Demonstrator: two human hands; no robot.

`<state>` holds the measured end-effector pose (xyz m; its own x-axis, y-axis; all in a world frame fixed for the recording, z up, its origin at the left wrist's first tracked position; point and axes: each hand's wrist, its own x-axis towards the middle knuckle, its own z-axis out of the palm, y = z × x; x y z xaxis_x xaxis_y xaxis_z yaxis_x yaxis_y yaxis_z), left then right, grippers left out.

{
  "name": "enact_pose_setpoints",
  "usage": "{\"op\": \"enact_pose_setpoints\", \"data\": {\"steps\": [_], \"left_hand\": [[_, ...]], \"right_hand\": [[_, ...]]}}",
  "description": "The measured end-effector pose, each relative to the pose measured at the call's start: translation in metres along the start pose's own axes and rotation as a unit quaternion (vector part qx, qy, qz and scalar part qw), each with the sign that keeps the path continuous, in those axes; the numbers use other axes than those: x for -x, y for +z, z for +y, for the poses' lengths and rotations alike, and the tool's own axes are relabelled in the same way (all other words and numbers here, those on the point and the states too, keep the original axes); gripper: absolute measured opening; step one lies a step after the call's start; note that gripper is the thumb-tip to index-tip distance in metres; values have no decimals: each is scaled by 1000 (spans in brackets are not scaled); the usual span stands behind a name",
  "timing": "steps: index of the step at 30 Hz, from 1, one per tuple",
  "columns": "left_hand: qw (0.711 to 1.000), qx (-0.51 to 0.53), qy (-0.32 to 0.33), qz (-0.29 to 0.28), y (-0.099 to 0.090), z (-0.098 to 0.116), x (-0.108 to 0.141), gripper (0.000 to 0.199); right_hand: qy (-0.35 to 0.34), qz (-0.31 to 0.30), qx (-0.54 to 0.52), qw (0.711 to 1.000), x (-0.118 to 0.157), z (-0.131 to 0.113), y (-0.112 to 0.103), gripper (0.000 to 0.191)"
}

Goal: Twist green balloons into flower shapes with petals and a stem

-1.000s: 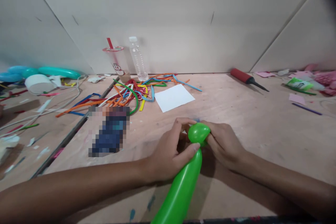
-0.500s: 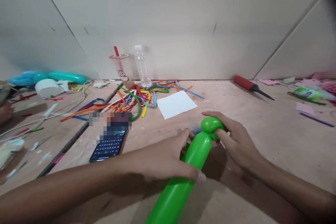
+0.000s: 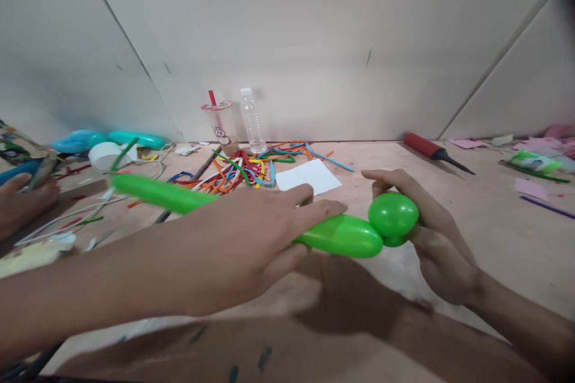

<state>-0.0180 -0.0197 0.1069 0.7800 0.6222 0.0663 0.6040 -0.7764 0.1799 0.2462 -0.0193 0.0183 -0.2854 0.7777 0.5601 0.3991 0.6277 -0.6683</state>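
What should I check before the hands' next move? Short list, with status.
1. Left hand gripping the green balloon: ok.
2. Right hand holding its round end: ok.
3. Long part inflated, no burst in view: ok.
4. Narrow joint beside the round end locked: cannot tell.
5. White paper clear of the left hand: cannot tell, they overlap in view.
6. Red pump apart from both hands: ok.

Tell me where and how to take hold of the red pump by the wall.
Grip the red pump around its thick barrel, fingers crosswise, coming from above and the near side. It lies on its side with its back end close to the wall, and its thin black nozzle looks a poorer hold. The right hand is nearer, but it has the green balloon.
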Motion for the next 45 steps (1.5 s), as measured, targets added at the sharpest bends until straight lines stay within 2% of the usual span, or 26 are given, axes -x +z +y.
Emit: {"op": "enact_pose_setpoints", "data": {"steps": [3, 6, 8, 10, 11, 13, 16, 18, 20, 23, 25, 27, 30, 32, 34, 37, 41, 45], "left_hand": [[995, -90, -6, 47, 8, 4, 2, 53], [980, -173, -52, 85, 23, 0, 2, 53], [969, -220, -81, 81, 34, -5, 0, 42], [961, -255, -88, 63, 44, -9, -4, 29], [958, -268, -82, 55, 49, -9, -7, 26], [958, -279, -55, 43, 59, -8, -15, 26], [962, -271, -14, 40, 69, -2, -28, 22], [965, -259, -20, 43, 71, -1, -36, 17], [966, -247, -60, 42, 70, -6, -43, 14], [965, -231, -111, 54, 70, -18, -50, 15], [967, -227, -100, 66, 74, -24, -53, 16], [969, -223, -82, 75, 78, -25, -55, 18], [972, -209, -79, 69, 83, -22, -55, 22], [975, -196, -85, 55, 85, -21, -54, 26], [979, -183, -85, 39, 86, -21, -53, 26], [982, -172, -78, 20, 89, -22, -53, 22], [985, -166, -48, 5, 94, -24, -53, 17], [986, -165, -6, -7, 99, -23, -54, 7]], "right_hand": [[-25, -16, 7, 1000, -4, -2, -6, 53], [-55, -10, 49, 997, -5, -2, -13, 57], [-105, 28, 143, 984, -4, -8, -13, 58], [-165, 52, 260, 950, -2, -17, -7, 59], [-186, 42, 304, 933, -1, -23, -2, 59], [-187, -20, 360, 914, -1, -30, 12, 55], [-143, -115, 423, 888, -6, -30, 26, 34], [-115, -160, 444, 874, -12, -23, 24, 17], [-86, -178, 456, 868, -16, -14, 16, 11], [-71, -141, 464, 872, -18, -4, 7, 17], [-82, -104, 450, 883, -17, 2, 10, 32], [-67, -101, 412, 903, -15, 5, 16, 41], [3, -143, 328, 934, -11, 9, 24, 31], [27, -162, 299, 940, -9, 11, 26, 20], [23, -169, 314, 934, -6, 14, 25, 12], [7, -185, 359, 915, -5, 20, 24, 11], [-24, -240, 356, 903, -4, 25, 22, 2], [-48, -270, 341, 899, -2, 27, 23, 9]]}}
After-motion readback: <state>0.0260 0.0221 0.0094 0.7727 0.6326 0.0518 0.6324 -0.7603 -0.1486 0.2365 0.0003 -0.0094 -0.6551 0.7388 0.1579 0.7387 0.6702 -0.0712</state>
